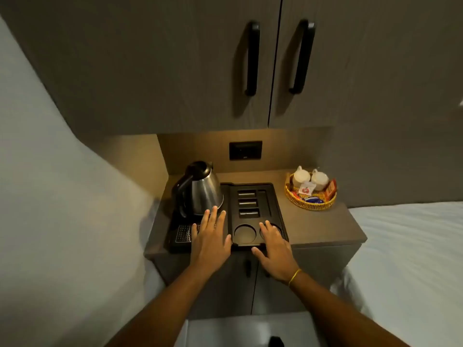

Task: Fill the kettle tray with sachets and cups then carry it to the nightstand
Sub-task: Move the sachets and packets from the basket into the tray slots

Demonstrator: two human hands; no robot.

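A black kettle tray point(271, 205) lies on a brown counter, with three small slots and two round cup wells, all bare. A steel kettle point(201, 189) with a black handle stands on the tray's left part. My left hand point(209, 236) rests flat and open on the tray in front of the kettle. My right hand point(273, 246) lies flat and open over the right cup well and the tray's front edge. A woven basket point(292, 200) at the counter's right holds two white cups point(302, 177) upside down and several sachets point(307, 190).
A counter point(318, 226) stands between white bedding on the left and a white bed point(411, 259) on the right. Cabinet doors with black handles point(251, 58) hang above. A black wall socket point(245, 150) sits behind the tray.
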